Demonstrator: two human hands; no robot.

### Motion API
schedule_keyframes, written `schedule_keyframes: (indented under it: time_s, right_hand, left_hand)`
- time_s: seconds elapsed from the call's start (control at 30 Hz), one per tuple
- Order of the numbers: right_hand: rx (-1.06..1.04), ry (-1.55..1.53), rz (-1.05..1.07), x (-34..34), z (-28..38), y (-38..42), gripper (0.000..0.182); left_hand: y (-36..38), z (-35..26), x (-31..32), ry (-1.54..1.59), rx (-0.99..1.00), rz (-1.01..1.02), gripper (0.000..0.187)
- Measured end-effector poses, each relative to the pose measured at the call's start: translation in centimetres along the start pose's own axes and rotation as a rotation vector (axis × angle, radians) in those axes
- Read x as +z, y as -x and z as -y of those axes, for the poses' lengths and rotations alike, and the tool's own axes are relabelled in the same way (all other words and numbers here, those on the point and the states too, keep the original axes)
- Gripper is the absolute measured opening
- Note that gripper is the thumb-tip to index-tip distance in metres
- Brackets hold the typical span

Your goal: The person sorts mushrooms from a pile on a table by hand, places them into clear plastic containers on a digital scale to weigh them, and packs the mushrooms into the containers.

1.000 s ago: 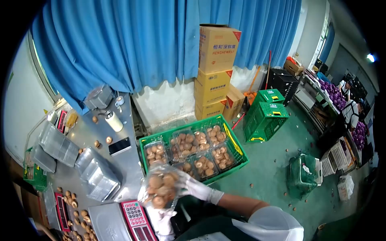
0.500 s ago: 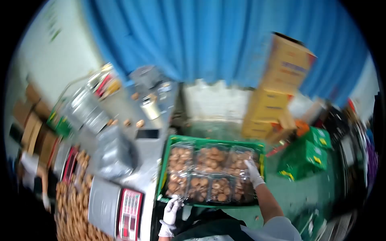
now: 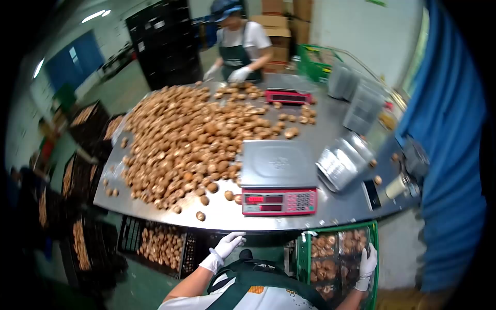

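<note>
My left hand (image 3: 224, 250), in a white glove, hangs below the front edge of the steel table (image 3: 330, 204), fingers apart and holding nothing. At the lower right my right hand (image 3: 367, 265), also gloved, rests on a wrapped tray of mushrooms inside the green crate (image 3: 374, 235); whether it grips the tray I cannot tell. A weighing scale (image 3: 279, 177) with a red keypad stands on the table just ahead of me. A big heap of brown mushrooms (image 3: 186, 137) covers the table's left and middle.
A person in an apron (image 3: 238, 41) works at the far side beside a second red scale (image 3: 287, 96). Stacks of clear plastic trays (image 3: 342, 161) lie right of my scale. Dark crates of mushrooms (image 3: 160, 245) stand under and left of the table. Blue curtain (image 3: 449, 129) at right.
The view has swung from the green crate and curtain round to the table with the mushroom heap. The tray of mushrooms I held a second ago is now in the crate.
</note>
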State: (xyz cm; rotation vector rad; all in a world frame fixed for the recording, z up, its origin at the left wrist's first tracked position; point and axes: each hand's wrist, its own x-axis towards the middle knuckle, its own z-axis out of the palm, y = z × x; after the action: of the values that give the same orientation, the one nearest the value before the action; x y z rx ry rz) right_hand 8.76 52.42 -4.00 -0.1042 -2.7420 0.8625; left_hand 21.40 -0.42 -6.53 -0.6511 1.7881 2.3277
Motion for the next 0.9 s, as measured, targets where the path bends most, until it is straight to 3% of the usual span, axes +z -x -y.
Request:
schedule_keyframes:
  time_s: [0.03,0.1,0.17,0.23,0.3,0.37,0.43,0.5,0.57,0.67,0.77,0.83,0.9]
  right_hand:
    - [-0.142,0.179,0.014,0.6,3.8,-2.1,0.042]
    - [-0.295,0.016,0.101,1.8,10.0,-5.4,0.043]
    - [-0.282,-0.191,0.147,3.0,14.9,-9.0,0.045]
    - [-0.423,-0.122,0.006,5.4,16.0,-13.2,0.048]
    - [-0.537,0.179,-0.195,6.9,17.3,-17.4,0.048]
    - [-0.529,0.524,-0.111,9.1,16.4,-21.0,0.045]
    - [-0.473,0.443,-0.023,10.6,17.3,-22.9,0.036]
    - [-0.516,0.624,0.035,10.9,16.5,-24.6,0.029]
    - [-0.67,0.563,-0.033,12.1,15.2,-26.0,0.022]
    - [-0.517,0.393,0.081,11.6,16.5,-26.3,0.016]
    - [-0.465,0.276,0.07,11.1,17.2,-27.2,0.031]
    - [-0.269,0.167,0.19,9.8,17.8,-28.2,0.035]
    - [-0.24,-0.275,0.179,9.9,13.5,-32.3,0.036]
  left_hand:
    - [0.1,-0.2,-0.4,0.052,0.014,-0.013,0.029]
    - [0.5,-0.4,-2.2,-0.056,0.003,-0.007,0.033]
    - [1.2,-0.2,-3.8,-0.105,0.077,-0.042,0.034]
    - [3.8,-1.7,-5.5,-0.108,0.078,-0.174,0.033]
    - [5.8,-1.0,-7.0,0.06,0.123,-0.32,0.029]
    - [7.4,1.8,-9.3,0.056,0.096,-0.457,0.029]
    - [9.5,2.7,-9.9,0.086,0.096,-0.572,0.029]
    - [10.8,4.4,-9.7,0.144,0.059,-0.686,0.029]
    - [11.6,5.3,-9.2,0.202,0.009,-0.757,0.028]
    - [11.3,6.9,-8.6,0.293,0.051,-0.774,0.028]
    - [9.8,6.9,-8.4,0.228,0.086,-0.814,0.028]
    - [8.5,5.5,-8.2,0.011,0.099,-0.892,0.028]
    - [7.6,2.8,-8.2,-0.232,0.143,-0.936,0.03]
